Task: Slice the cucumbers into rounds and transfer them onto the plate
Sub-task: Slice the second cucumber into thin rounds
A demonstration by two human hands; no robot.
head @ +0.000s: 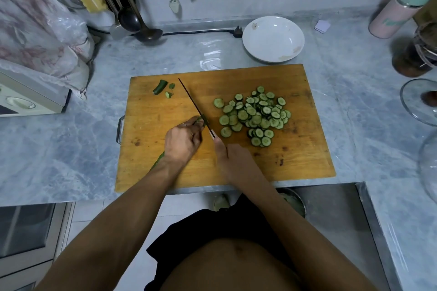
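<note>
Head view gives us the cucumber (159,158) lying on the cutting board (295,78) — its long axis runs from the board's near-left edge up toward the middle, cut end under the knife (194,104). Our left hand (183,140) curls over it, fingertips pinning it down; our right hand (233,160) grips the knife handle, blade pointing to the board's far-left. Cut rounds (255,114) are heaped on the board's right half. Beyond the board's far edge sits the white plate (273,39) — on the marble counter (71,149).

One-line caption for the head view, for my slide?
Left hand steadies cucumber, right hand slices with knife; plate empty.
</note>
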